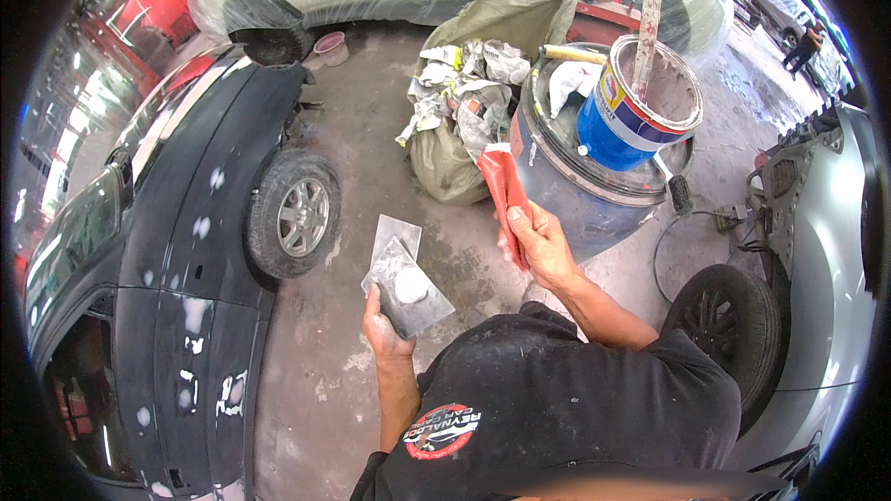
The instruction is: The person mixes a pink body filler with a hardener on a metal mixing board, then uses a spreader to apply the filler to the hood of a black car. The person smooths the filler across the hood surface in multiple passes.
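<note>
Workshop floor (316,362), my left hand (388,336) clamped on grey plates (414,314), fingers hidden beneath, white paste (411,285) right of thumb near plate edge, right hand (543,246) clamping red tube (502,187)

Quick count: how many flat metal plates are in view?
2, both in the left hand: the front plate, carrying a white dab, and the rear plate, partly covered by it. Another could be hidden beneath.

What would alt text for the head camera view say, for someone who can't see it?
A person's left hand holds two overlapping flat gray plates with a white lump on top, while the right hand grips a red tube. To the left stands a dark car with pale patches; ahead, a blue can sits on a drum.
</note>
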The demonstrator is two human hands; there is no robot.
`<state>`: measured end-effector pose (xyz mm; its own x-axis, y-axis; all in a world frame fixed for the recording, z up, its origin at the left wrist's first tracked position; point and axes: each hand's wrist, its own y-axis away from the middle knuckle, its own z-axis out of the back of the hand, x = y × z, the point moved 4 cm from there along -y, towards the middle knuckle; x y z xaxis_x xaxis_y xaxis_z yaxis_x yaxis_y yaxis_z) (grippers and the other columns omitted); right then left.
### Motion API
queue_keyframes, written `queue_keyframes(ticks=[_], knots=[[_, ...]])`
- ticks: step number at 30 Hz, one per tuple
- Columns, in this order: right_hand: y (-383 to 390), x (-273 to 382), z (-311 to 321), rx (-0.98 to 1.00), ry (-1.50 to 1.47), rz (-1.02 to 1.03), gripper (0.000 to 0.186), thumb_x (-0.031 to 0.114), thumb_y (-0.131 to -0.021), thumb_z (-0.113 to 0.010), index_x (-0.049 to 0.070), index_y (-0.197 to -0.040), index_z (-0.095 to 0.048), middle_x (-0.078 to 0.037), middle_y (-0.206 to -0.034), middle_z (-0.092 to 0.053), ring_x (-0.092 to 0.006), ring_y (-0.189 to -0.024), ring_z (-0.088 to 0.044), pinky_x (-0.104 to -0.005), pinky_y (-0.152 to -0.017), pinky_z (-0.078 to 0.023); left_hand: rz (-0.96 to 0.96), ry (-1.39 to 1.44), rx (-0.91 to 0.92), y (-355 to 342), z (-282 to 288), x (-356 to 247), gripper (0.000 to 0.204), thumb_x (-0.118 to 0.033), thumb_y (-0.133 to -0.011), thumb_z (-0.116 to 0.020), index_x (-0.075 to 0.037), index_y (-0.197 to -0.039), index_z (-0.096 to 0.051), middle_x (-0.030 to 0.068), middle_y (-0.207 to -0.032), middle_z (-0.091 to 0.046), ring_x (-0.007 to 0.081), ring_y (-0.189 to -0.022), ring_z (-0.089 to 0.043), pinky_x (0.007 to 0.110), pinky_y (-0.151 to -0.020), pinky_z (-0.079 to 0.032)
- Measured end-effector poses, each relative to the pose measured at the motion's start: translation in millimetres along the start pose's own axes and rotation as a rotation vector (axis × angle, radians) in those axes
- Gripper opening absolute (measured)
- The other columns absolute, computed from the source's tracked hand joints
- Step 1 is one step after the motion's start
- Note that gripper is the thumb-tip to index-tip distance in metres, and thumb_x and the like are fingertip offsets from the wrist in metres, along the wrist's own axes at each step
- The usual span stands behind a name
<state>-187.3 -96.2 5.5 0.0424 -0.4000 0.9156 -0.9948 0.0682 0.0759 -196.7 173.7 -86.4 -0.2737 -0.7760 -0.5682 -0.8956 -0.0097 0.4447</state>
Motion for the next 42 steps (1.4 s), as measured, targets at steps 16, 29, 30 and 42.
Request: queue_keyframes(ticks=[16, 29, 30, 42], knots=[[1, 16, -1, 0.245, 0.074, 0.072, 0.034, 0.02, -0.104, -0.055, 0.003, -0.132, -0.046, -0.007, -0.082, -0.059, -0.0156, -0.068, -0.059, -0.0339, -0.063, -0.056, -0.026, 0.019, 0.02, 0, -7, -8, 0.043, -0.031, -0.104, -0.051, -0.002, -0.134, -0.057, 0.0111, -0.127, -0.066, 0.0273, -0.113, -0.066, 0.044, -0.1, -0.052], [0, 13, -7, 0.234, 0.192, -0.097, 0.026, 0.022, -0.102, -0.06, -0.001, -0.115, -0.061, -0.008, -0.085, -0.067, -0.0144, -0.066, -0.064, -0.0302, -0.062, -0.056, -0.119, -0.031, -0.01, 23, -30, -23, 0.042, -0.027, -0.103, -0.056, 0.002, -0.134, -0.054, 0.0138, -0.128, -0.064, 0.0265, -0.114, -0.064, 0.041, -0.098, -0.052], [0, 18, -9, 0.278, 0.201, -0.061, 0.028, 0.021, -0.102, -0.06, -0.002, -0.119, -0.06, -0.01, -0.091, -0.068, -0.0152, -0.072, -0.066, -0.0318, -0.067, -0.058, -0.141, -0.068, -0.019, 25, -34, -24, 0.042, -0.027, -0.104, -0.055, 0.002, -0.134, -0.054, 0.0141, -0.127, -0.064, 0.0266, -0.114, -0.065, 0.041, -0.098, -0.052], [1, 68, -14, 0.559, 0.298, -0.078, 0.038, 0.019, -0.102, -0.057, 0.002, -0.135, -0.048, -0.006, -0.093, -0.065, -0.0101, -0.069, -0.061, -0.0237, -0.055, -0.049, -0.083, -0.095, 0.028, 45, -75, -22, 0.036, -0.025, -0.102, -0.059, 0.003, -0.125, -0.059, 0.0118, -0.115, -0.068, 0.0197, -0.102, -0.068, 0.033, -0.089, -0.055]])
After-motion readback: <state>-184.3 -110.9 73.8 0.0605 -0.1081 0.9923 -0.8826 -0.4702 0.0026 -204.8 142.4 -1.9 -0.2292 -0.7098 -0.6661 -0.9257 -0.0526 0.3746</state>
